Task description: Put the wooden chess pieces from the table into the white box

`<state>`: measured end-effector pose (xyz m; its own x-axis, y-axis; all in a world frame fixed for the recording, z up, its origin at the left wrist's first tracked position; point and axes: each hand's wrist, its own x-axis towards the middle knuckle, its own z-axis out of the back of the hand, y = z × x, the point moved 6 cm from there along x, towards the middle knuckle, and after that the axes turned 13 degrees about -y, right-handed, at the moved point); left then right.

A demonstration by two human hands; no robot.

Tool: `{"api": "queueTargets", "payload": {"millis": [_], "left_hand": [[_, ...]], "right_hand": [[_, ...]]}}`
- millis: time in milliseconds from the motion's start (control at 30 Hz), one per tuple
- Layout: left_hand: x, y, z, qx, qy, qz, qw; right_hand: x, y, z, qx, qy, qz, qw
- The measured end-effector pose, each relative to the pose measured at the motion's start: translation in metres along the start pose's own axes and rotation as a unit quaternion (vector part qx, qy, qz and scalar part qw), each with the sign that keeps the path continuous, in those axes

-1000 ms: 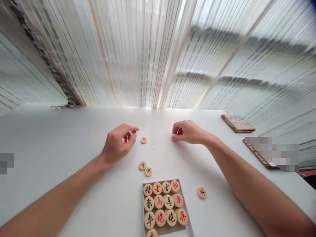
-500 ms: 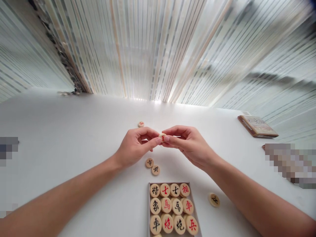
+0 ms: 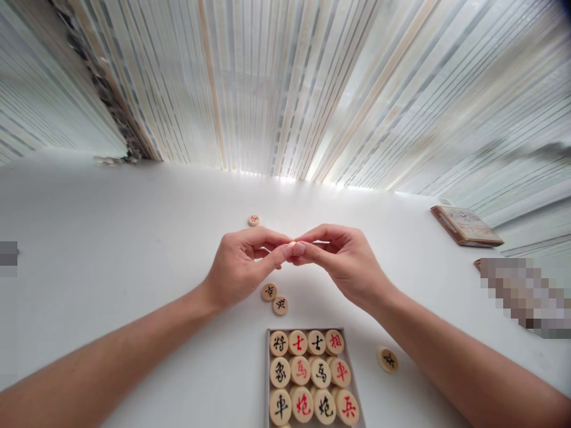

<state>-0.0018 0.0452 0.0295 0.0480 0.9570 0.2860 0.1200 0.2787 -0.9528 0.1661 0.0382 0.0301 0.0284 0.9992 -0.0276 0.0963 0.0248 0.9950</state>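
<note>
My left hand (image 3: pixel 243 264) and my right hand (image 3: pixel 341 258) meet fingertip to fingertip above the white table (image 3: pixel 111 238). Between them they pinch a small round wooden chess piece (image 3: pixel 291 244), of which only a pale sliver shows. Below the hands two loose pieces with black characters (image 3: pixel 275 299) lie side by side. Nearer to me an open box (image 3: pixel 311 377) holds rows of round pieces marked in red and black. One red-marked piece (image 3: pixel 254 220) lies alone beyond my left hand. Another black-marked piece (image 3: pixel 388 359) rests by my right forearm.
A brown flat box (image 3: pixel 466 226) lies at the table's far right, with a blurred-out object (image 3: pixel 521 291) beside it. Striped vertical blinds (image 3: pixel 285 89) hang behind the table's far edge.
Both hands came together from apart and now pinch one piece between them. In the last half second the piece turned so its red face no longer shows.
</note>
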Motion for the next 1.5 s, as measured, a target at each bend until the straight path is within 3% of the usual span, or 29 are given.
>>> {"api": "queueTargets", "payload": {"millis": [267,500,800,1000,1167,1333,1500], "left_hand": [[0.0002,0.0037,0.0007,-0.035,-0.003,0.033,0.999],[0.0029,0.0011,-0.0002,-0.071,0.015,0.072,0.995],[0.0014,0.0049,-0.0007,-0.096,0.031,0.074,0.992],[-0.0003,0.0011,0.0022,-0.024,0.026,-0.015,0.999],[-0.0034,0.0029,0.0002,0.005,0.040,-0.055,0.998],[-0.0039,-0.0007,-0.0031,-0.025,0.034,-0.045,0.998],[-0.0025,-0.0046,-0.0060,-0.060,0.024,-0.015,0.998]], "right_hand": [[-0.0003,-0.0050,-0.0039,0.083,0.010,-0.101,0.991],[-0.0027,-0.0036,-0.0044,0.073,0.029,-0.145,0.986],[-0.0019,-0.0038,-0.0032,0.050,0.039,-0.124,0.990],[-0.0026,-0.0056,-0.0022,0.035,0.053,-0.125,0.990],[0.0005,-0.0066,0.0012,0.031,0.026,-0.095,0.995],[-0.0007,-0.0033,0.0003,0.009,0.015,-0.038,0.999],[-0.0019,-0.0004,-0.0013,-0.001,0.008,-0.023,1.000]]}}
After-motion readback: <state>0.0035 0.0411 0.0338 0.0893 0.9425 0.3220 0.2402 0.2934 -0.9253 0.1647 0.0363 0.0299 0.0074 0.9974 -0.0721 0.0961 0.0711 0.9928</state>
